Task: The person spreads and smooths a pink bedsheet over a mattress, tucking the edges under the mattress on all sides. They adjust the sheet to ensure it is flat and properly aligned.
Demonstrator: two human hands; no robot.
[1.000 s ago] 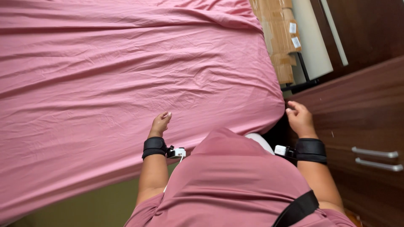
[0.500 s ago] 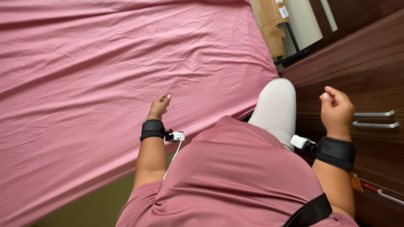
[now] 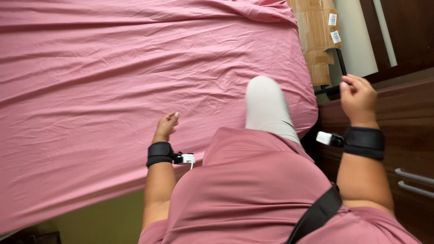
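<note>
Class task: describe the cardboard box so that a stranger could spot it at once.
Start at the pink sheet covering the bed. Follow its right edge to the top corner: the cardboard box stands there, beside dark wooden furniture. It alone is brown, taped and carries small white labels.

Open pink bedsheet (image 3: 113, 90) leftward; raised knee (image 3: 266, 106), dark cabinet (image 3: 407, 117) rightward

Knee up on the bed, right hand raised

The knee (image 3: 267, 108) in pale trousers has come further over the pink sheet (image 3: 113, 90); the right hand (image 3: 358, 100) has lifted from the bed's corner to the dark cabinet (image 3: 407, 122), fingers loosely curled and empty; left hand (image 3: 166, 127) barely shifted
</note>
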